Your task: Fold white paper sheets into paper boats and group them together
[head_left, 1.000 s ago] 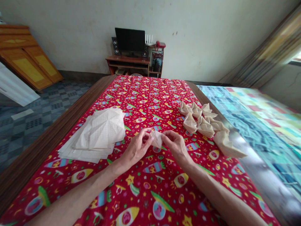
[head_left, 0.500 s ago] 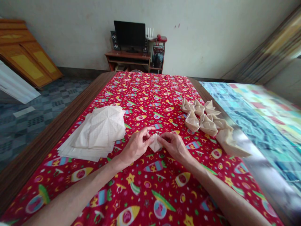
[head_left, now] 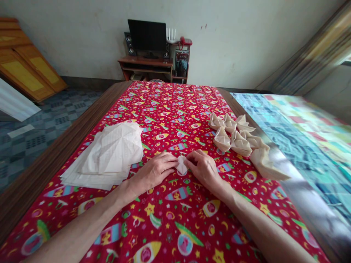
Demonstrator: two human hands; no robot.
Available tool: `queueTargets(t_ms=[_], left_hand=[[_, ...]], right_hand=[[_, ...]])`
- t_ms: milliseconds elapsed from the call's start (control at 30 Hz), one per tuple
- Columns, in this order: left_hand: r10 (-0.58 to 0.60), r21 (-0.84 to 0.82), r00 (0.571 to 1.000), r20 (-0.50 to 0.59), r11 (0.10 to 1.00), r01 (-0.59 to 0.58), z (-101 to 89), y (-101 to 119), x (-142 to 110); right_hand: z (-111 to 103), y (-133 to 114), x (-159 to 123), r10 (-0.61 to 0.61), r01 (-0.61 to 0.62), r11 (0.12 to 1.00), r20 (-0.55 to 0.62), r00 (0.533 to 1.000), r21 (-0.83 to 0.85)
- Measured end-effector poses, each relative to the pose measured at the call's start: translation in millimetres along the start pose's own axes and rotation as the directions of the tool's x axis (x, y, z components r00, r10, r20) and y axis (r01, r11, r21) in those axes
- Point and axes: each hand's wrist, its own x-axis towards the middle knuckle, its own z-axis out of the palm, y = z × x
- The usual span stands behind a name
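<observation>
A small folded piece of pale paper (head_left: 181,166) lies on the red patterned cloth (head_left: 161,226), between my two hands. My left hand (head_left: 160,168) has its fingers pressed together on the paper's left edge, back of the hand upward. At the right edge, my right hand (head_left: 202,165) pinches the paper between thumb and fingers. To the left rests a stack of creased white paper sheets (head_left: 117,149), the top one marked with radiating folds. Several folded paper shapes (head_left: 222,140), pointed and boat-like, are grouped on the right.
The cloth covers a dark wooden table (head_left: 90,109). Beyond it, a desk (head_left: 145,62) against the wall holds a monitor (head_left: 147,36), speakers and a red telephone (head_left: 185,41). A bed with a checked cover (head_left: 296,135) adjoins on the right; a wooden cabinet (head_left: 30,65) stands far left.
My left hand has turned flatter, its raised fingers now lowered beside the folded paper. My right hand stays at the right edge. The whole view has shifted slightly.
</observation>
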Motion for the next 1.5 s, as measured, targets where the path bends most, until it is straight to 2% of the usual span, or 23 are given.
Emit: queueTargets(t_ms=[100, 233, 333, 500, 633, 767, 867, 967, 1067, 1300, 1500], left_hand=[[-0.014, 0.067, 1.000, 0.024, 0.998, 0.012, -0.2, 2.8, 2.2], [0.008, 0.174, 0.999, 0.053, 0.985, -0.017, -2.2, 10.0, 6.4], [0.055, 0.254, 0.991, 0.120, 0.963, -0.084, -5.5, 16.4, 8.0], [0.064, 0.363, 0.977, 0.202, 0.922, -0.135, -9.3, 23.3, 8.7], [0.063, 0.367, 0.985, 0.161, 0.923, -0.119, -4.0, 22.6, 8.5], [-0.045, 0.244, 0.999, -0.013, 0.969, 0.046, 7.2, 21.6, 7.3], [-0.168, 0.094, 0.978, -0.122, 0.979, 0.180, 13.6, 21.0, 7.1], [-0.262, -0.028, 0.953, -0.153, 0.965, 0.260, 15.4, 19.4, 8.0], [-0.329, -0.075, 0.933, -0.149, 0.944, 0.321, 14.1, 17.8, 9.4], [-0.423, 0.051, 0.899, -0.117, 0.901, 0.431, 11.7, 17.8, 13.8], [-0.479, 0.176, 0.875, -0.077, 0.857, 0.485, 9.7, 19.1, 20.8]], right_hand=[[-2.3, 2.9, -4.3, -0.137, 0.134, 0.985, -0.017, 0.990, -0.107], [-12.2, 6.3, -11.6, -0.371, 0.393, 0.910, 0.160, 0.915, -0.135], [-20.8, 8.2, -13.9, -0.421, 0.445, 0.892, 0.211, 0.882, -0.078], [-20.4, 13.1, -12.2, -0.431, 0.445, 0.895, 0.192, 0.881, -0.032], [-11.0, 15.5, -11.5, -0.414, 0.416, 0.909, 0.133, 0.901, 0.013], [-6.8, 15.9, -10.1, -0.321, 0.312, 0.942, 0.065, 0.945, 0.127], [-7.3, 15.3, -8.4, -0.226, 0.211, 0.959, 0.060, 0.972, 0.188], [-6.9, 14.2, -7.4, -0.170, 0.155, 0.967, 0.061, 0.984, 0.202], [-5.1, 12.1, -6.7, -0.123, 0.114, 0.982, 0.053, 0.991, 0.147], [-3.0, 7.1, -3.9, -0.147, 0.150, 0.988, 0.050, 0.988, -0.041], [-2.8, 8.6, -3.1, -0.169, 0.173, 0.982, 0.057, 0.984, -0.079]])
